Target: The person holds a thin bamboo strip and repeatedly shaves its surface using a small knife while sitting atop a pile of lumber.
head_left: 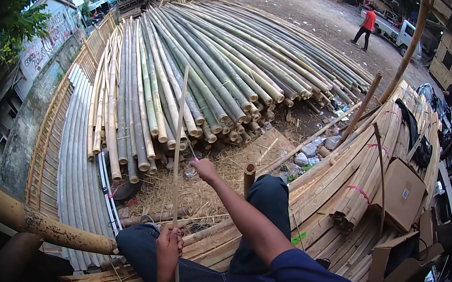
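"Head view: what takes up the most room?"

"A fan of long green and grey bamboo poles (219, 66) across the upper centre, cut ends facing the wearer; to the right, tied bundles of pale split bamboo (360, 159); down the left, a band of grey slats (77, 161); one thick spotted pole (27, 217) crosses the lower left corner."

"And the middle-sized things?"

"A cardboard box (402, 192) lies on the bundles at right; a bed of dry shavings (196, 194) lies in the centre, below the pole ends; far off at upper right, a person in a red shirt (367, 25) walks near a small truck (403, 33)."

"Where is the piece being handled?"

"A thin bamboo strip (181, 123) stands nearly upright just left of centre, running from the lower edge up over the poles; a short bamboo stub (249, 175) stands just right of it."

"The hands?"

"The left hand (168, 247), low in the frame, is closed round the strip; the right hand (206, 170), arm stretched out, sits higher and just right of the strip, fingers curled round something small with a pink end (196, 160); what that is, I cannot tell, nor whether it touches the strip."
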{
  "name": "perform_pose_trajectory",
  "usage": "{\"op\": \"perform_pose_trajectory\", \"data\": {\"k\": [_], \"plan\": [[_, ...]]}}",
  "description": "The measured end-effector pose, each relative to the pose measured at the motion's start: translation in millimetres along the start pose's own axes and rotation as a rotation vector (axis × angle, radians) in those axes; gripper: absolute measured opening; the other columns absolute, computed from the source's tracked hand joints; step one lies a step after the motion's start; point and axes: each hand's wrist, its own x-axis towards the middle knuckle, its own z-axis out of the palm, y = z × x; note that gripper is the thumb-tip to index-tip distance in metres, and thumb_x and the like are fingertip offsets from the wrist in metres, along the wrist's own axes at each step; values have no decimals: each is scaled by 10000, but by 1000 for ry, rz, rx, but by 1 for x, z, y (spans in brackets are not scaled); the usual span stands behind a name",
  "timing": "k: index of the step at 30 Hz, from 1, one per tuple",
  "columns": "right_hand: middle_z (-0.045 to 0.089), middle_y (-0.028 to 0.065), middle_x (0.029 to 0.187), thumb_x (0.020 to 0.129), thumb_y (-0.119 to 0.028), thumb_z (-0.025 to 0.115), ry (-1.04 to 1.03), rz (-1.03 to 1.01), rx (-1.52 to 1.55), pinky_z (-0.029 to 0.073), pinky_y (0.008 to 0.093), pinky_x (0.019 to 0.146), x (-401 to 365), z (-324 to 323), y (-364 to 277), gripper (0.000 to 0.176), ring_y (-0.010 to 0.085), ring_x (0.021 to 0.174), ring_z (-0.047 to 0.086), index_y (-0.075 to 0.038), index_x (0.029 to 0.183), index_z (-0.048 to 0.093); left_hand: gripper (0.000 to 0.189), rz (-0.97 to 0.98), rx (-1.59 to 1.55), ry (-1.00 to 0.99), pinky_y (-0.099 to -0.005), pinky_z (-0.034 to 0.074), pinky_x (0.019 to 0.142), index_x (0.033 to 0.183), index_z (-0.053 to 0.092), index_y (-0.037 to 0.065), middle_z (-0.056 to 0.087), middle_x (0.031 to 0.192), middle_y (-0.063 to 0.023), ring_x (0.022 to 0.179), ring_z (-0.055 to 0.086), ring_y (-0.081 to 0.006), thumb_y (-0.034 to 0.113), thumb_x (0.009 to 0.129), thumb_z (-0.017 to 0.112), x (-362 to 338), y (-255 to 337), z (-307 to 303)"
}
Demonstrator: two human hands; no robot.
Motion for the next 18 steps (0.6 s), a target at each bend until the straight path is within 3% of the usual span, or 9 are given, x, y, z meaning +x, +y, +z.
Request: {"op": "perform_pose_trajectory", "data": {"k": [3, 5, 7, 9, 11, 14, 15, 17, 18], "plan": [[631, 280, 924, 745, -414, 577, -16, 9, 107, 472, 457, 773, 3, -11, 8, 462, 397, 909, 616, 25, 864, 663, 178, -36, -166, -61, -197, 257, 364, 889, 482, 42, 409, 547, 9, 419, 344, -36, 179, 981, 418, -6, 1, -6], [639, 252, 815, 756, -396, 568, -17, -185, -58, 484, 446, 714, 8, -26, 9, 433, 387, 826, 631, 21, 836, 653, 180, -30, -128, -32, -199, 257, 363, 884, 475, 42, 409, 549, 5, 418, 344, -37, 182, 982, 419, -13, -2, -15], [629, 219, 727, 774, -389, 590, -76, -157, -10, 489, 431, 661, 8, -47, 1, 417, 382, 740, 631, 22, 826, 634, 182, -27, -93, -3, -200, 257, 361, 880, 467, 41, 409, 550, 0, 417, 344, -38, 184, 982, 420, -21, -16, -24], [543, 39, 563, 802, -321, 660, -148, -226, 27, 388, 306, 434, 6, -67, -10, 312, 123, 450, 495, -28, 723, 588, 195, -91, -98, 76, -199, 262, 359, 862, 457, 43, 413, 548, -3, 416, 349, -37, 191, 983, 420, -31, -34, -34], [569, 58, 611, 788, -363, 696, 21, -389, -86, 409, 304, 482, 18, -76, -5, 364, 126, 491, 508, -13, 773, 598, 197, -116, -108, 116, -197, 274, 358, 848, 450, 46, 421, 549, -4, 416, 360, -38, 189, 982, 423, -44, -50, -38], [593, 80, 676, 810, -381, 671, 155, -414, 44, 428, 323, 591, 13, -88, -7, 386, 145, 617, 544, -3, 861, 608, 184, -171, -48, 186, -196, 300, 356, 845, 449, 46, 425, 547, -6, 415, 382, -43, 174, 976, 440, -68, -64, -39], [652, 169, 796, 806, -324, 665, 154, -358, 76, 473, 360, 670, 15, -86, 1, 371, 247, 727, 637, 9, 963, 622, 194, -202, -86, 197, -195, 324, 366, 838, 464, 42, 439, 564, -4, 431, 397, -45, 176, 977, 442, -73, -66, -40], [643, 162, 776, 829, -264, 618, 141, -328, 14, 471, 365, 655, 11, -83, 1, 311, 241, 699, 621, 7, 982, 609, 200, -214, -42, 245, -197, 379, 409, 828, 501, 30, 467, 603, -6, 480, 443, -50, 163, 970, 454, -78, -70, -43], [626, 121, 722, 845, -242, 612, 67, -342, 169, 465, 327, 589, 24, -74, 12, 291, 189, 638, 601, 7, 995, 604, 200, -241, -46, 294, -197, 379, 409, 828, 501, 30, 467, 603, -6, 480, 443, -50, 163, 970, 454, -81, -68, -43]]}}
